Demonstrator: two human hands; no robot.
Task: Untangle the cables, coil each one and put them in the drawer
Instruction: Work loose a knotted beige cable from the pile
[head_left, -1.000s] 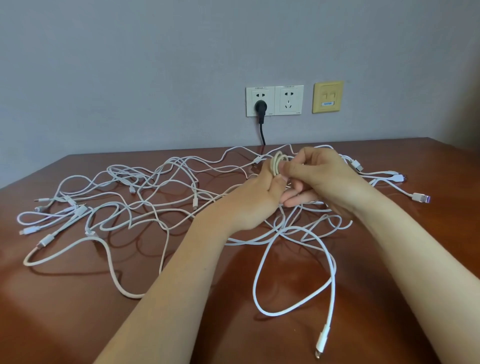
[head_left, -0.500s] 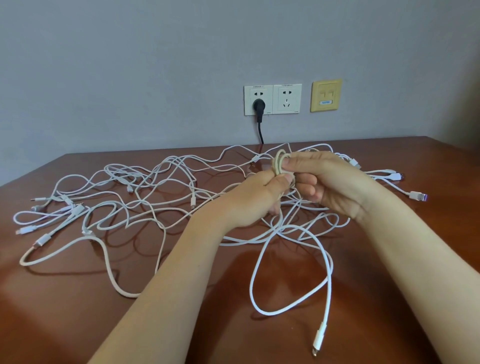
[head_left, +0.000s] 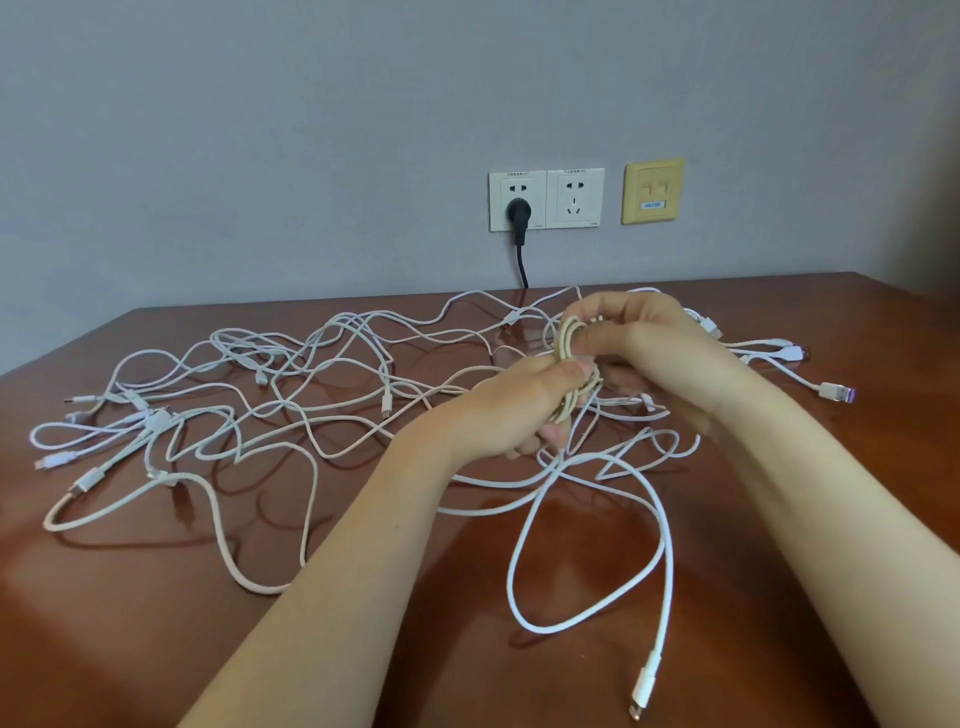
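Note:
A small coil of cream cable (head_left: 570, 364) stands upright between both hands, above the middle of the table. My left hand (head_left: 511, 408) pinches its lower part with thumb and fingers. My right hand (head_left: 644, 343) grips its upper part from the right. The rest of that cream cable (head_left: 223, 535) trails down and left across the table. A tangle of several white cables (head_left: 291, 384) spreads over the brown table (head_left: 130, 649) behind and under my hands. One white cable loop (head_left: 587, 618) lies in front, ending in a plug near the front edge. No drawer is in view.
On the grey wall sit two white sockets (head_left: 574, 198), a black plug (head_left: 518, 213) with its cord dropping behind the table, and a yellow data plate (head_left: 653, 191). USB plugs (head_left: 836, 391) lie at the right of the table.
The coil has grown slightly and my hands have shifted grip on it; my right hand has closed over its top. The trailing cream cable has drawn a little towards my hands.

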